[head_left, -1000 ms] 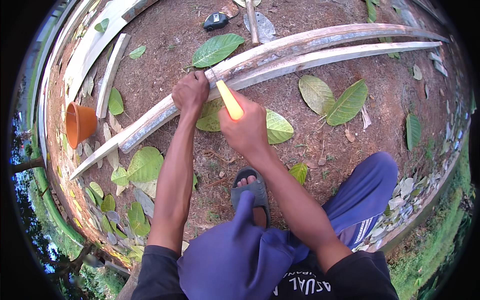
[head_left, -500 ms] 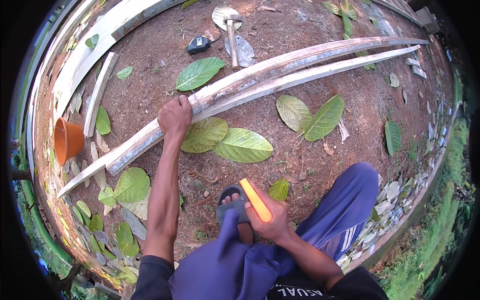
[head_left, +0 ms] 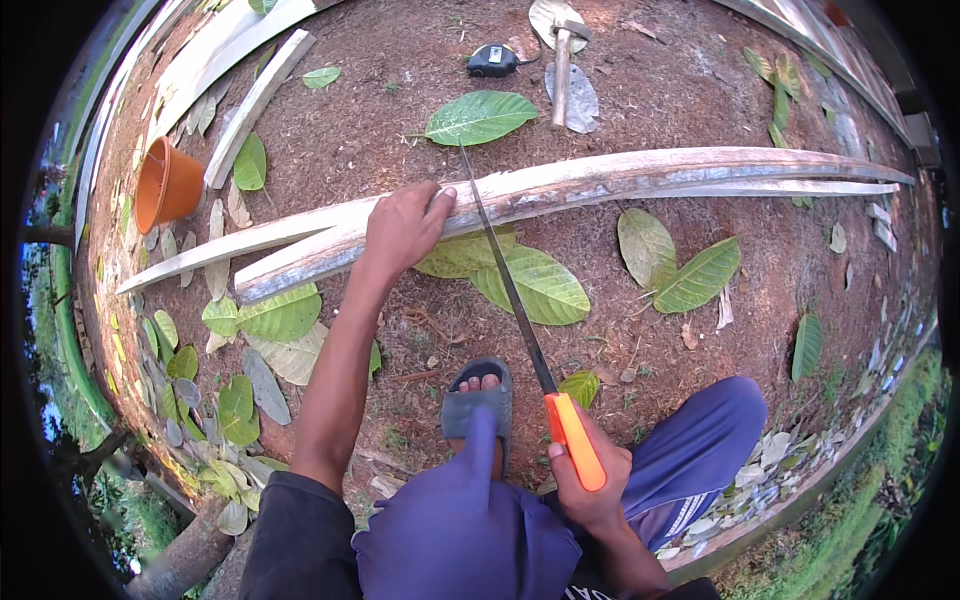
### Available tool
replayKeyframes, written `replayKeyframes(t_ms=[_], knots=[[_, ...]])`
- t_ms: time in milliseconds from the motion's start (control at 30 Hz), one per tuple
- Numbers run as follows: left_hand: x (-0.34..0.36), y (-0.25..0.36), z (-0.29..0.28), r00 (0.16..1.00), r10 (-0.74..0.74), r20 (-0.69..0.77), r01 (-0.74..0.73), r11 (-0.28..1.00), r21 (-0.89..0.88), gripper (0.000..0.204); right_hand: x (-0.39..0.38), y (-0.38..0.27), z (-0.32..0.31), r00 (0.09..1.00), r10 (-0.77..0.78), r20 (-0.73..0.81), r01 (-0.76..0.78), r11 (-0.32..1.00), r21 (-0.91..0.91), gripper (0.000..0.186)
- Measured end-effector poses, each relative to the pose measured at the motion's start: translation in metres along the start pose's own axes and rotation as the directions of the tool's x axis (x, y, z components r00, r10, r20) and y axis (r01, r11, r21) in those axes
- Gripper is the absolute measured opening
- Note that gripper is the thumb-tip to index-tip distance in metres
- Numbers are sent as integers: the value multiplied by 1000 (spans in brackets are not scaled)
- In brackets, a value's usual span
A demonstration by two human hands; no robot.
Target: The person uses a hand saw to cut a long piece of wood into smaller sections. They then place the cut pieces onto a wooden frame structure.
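Note:
My right hand is wrapped round the orange handle of a hand saw. Its long, thin dark blade runs away from me and crosses a rough-edged wooden beam; whether the teeth bite into it, I cannot tell. Just left of the blade, my left hand presses down on this beam, fingers over its far side and thumb toward the blade. Beneath the beam, crossing it at a slight angle, lies a thinner pale wooden strip, showing at both ends.
Beyond the beam lie a black tape measure, a hammer and a large green leaf. An orange plant pot and a short plank are on the left. My sandalled foot stands on the leaf-strewn soil.
The saw blade now shows, lying across the beam, and the right hand has moved right and lower. The beam's near left end has swung away from me, with my left hand still on it.

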State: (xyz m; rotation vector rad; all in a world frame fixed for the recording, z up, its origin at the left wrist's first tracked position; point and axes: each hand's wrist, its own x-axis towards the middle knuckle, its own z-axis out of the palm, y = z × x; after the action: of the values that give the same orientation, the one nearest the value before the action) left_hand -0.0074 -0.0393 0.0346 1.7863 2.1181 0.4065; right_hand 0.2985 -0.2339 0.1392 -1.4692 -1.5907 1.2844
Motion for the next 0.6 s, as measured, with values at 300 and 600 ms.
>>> replayKeyframes(t_ms=[300, 600], knots=[[-8, 19, -35, 972, -79, 220, 81, 997, 0, 50, -18, -26, -24, 993, 94, 68, -91, 995, -39, 55], [-37, 6, -56, 902, 169, 397, -134, 984, -113, 66, -41, -41, -43, 991, 113, 68, -110, 993, -37, 55]])
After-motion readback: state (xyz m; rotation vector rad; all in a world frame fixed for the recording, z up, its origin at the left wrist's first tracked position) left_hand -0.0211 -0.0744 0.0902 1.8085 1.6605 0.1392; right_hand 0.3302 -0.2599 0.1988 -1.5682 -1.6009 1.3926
